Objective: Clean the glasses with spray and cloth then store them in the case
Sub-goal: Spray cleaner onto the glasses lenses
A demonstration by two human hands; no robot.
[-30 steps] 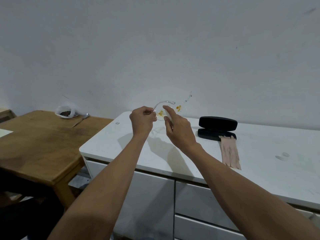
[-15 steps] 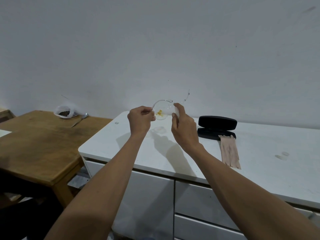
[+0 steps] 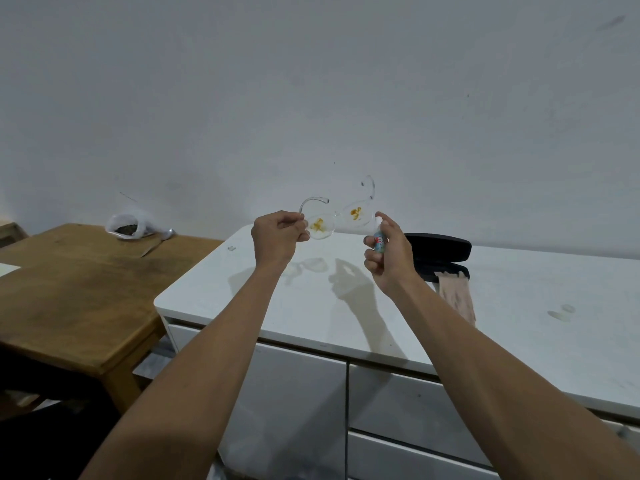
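Glasses (image 3: 337, 221), pinched by the left hand (image 3: 277, 237) at centre frame, stretch rightward toward the spray bottle (image 3: 380, 239) gripped in the right hand (image 3: 389, 256).

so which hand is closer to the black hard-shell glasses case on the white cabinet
Right. The right hand, holding a small spray bottle, is just left of the black hard-shell glasses case, overlapping its end in view. The left hand holds the clear-framed glasses farther left.
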